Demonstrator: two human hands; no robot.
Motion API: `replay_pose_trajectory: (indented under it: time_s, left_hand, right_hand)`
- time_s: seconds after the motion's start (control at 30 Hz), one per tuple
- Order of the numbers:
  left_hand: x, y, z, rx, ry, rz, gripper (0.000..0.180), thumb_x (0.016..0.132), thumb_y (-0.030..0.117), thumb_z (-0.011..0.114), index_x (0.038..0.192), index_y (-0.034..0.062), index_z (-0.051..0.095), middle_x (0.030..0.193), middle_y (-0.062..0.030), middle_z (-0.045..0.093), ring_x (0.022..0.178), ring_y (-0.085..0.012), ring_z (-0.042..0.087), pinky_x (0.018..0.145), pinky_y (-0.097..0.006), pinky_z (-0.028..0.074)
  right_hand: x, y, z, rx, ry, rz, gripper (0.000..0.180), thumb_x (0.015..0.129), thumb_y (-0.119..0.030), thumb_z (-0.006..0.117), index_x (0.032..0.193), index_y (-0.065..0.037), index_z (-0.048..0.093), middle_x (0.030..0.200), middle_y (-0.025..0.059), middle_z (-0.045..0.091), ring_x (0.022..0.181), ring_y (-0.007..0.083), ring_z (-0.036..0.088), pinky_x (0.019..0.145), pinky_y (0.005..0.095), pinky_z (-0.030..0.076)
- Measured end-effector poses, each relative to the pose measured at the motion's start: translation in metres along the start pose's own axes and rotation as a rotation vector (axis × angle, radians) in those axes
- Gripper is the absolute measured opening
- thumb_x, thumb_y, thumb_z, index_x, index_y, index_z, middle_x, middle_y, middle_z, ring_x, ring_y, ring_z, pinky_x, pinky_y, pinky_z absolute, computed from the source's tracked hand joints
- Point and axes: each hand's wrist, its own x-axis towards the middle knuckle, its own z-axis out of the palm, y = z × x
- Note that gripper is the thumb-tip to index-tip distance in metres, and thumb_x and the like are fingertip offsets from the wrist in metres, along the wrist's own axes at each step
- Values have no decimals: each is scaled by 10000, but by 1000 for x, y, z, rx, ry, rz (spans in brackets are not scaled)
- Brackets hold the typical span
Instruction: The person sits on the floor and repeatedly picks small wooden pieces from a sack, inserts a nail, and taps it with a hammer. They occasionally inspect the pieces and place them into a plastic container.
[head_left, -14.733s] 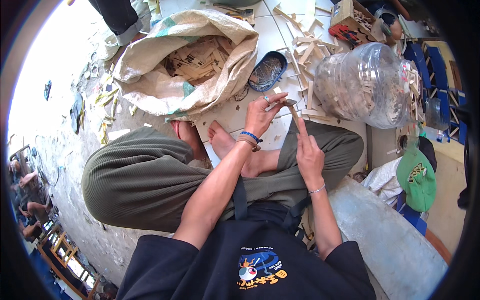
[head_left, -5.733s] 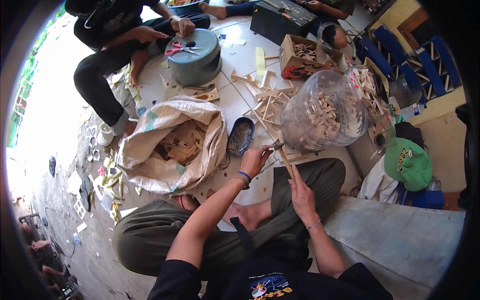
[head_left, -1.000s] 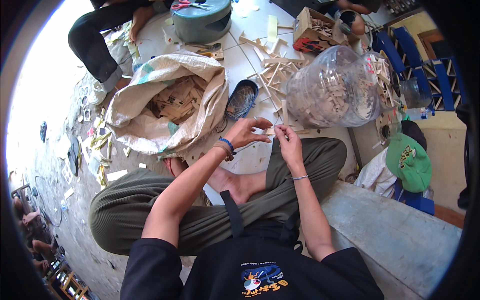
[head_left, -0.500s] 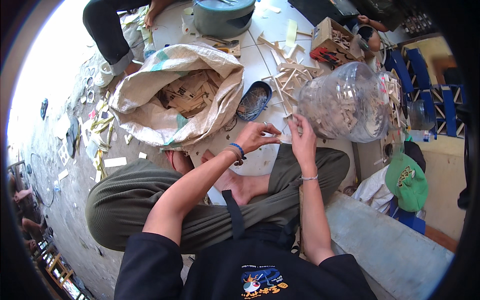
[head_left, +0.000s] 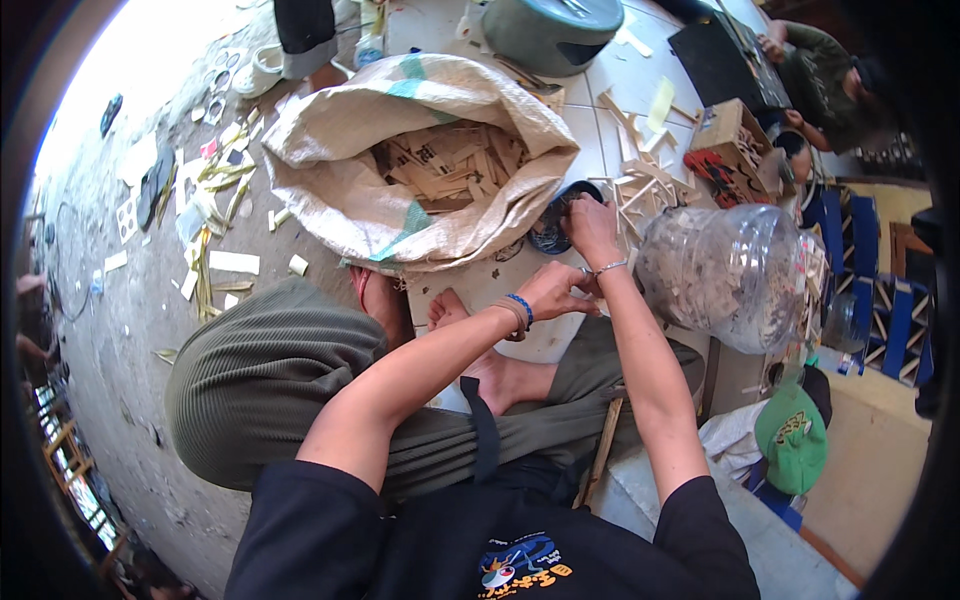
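Right hand [head_left: 592,222] reaches forward, fingers curled at the dark bowl [head_left: 556,218]; any grip cannot be confirmed. Left hand [head_left: 553,291], just behind it, is loosely closed; contents indiscernible.

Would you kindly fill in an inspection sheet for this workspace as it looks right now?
Surface: pale tiled floor, dusty and littered.
Job's things: small dark dish under the right hand; woven sack open, full of flat wooden pieces; clear plastic jug on its side, holding wooden bits.
Clutter: loose wooden sticks, cardboard box, paper scraps, green cap.
Hands: right hand reaches to the dish, fingers curled; left hand closed beside the right wrist, contents not visible.
Cables: nothing seen.
Surroundings: grey-green round container; another person seated at top right.
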Motion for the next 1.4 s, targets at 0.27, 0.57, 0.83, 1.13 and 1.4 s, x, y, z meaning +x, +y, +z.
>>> replay_pose_trajectory:
  time_s: [0.27, 0.57, 0.83, 1.13, 1.4]
  left_hand:
    - [-1, -4, 0, -46, 32, 10, 464, 815, 416, 868, 1073, 35, 804, 1037, -181, 784, 953, -351, 754, 866, -422, 573]
    - [1, -7, 1, -86, 0, 46, 352, 829, 342, 858, 1074, 97, 795, 1043, -140, 794, 1021, -297, 759, 919, -406, 569]
    - [5, -7, 3, -134, -20, 43, 329, 841, 325, 864, 1076, 106, 796, 1031, -122, 800, 1008, -246, 767, 895, -384, 573]
    - [3, -10, 5, -157, -16, 51, 361, 878, 337, 854, 1119, 79, 778, 1034, -109, 800, 964, -226, 763, 849, -373, 588]
    - [0, -3, 4, 15, 15, 79, 347, 917, 369, 809, 1156, 119, 780, 1063, -91, 804, 916, -271, 770, 833, -394, 615]
  right_hand:
    - [-1, 0, 11, 38, 110, -28, 203, 799, -270, 785, 815, -70, 749, 966, 151, 728, 920, 353, 716, 906, 547, 463]
    - [2, 11, -24, 520, -34, 251, 306, 807, -299, 806, 928, -26, 739, 926, 159, 760, 895, 322, 739, 796, 413, 577]
    - [-70, 38, -52, 1368, 20, 412, 160, 998, -129, 703, 1106, -12, 687, 1035, 65, 772, 903, 108, 682, 805, 252, 503]
    - [-179, 15, -61, 1448, 113, 544, 274, 986, -89, 720, 1245, -2, 739, 1061, -19, 746, 792, 33, 574, 725, 205, 474]
    - [-197, -12, -43, 1328, 330, 537, 219, 1008, -101, 709, 1187, 23, 728, 984, 16, 761, 884, 63, 669, 811, 240, 537]
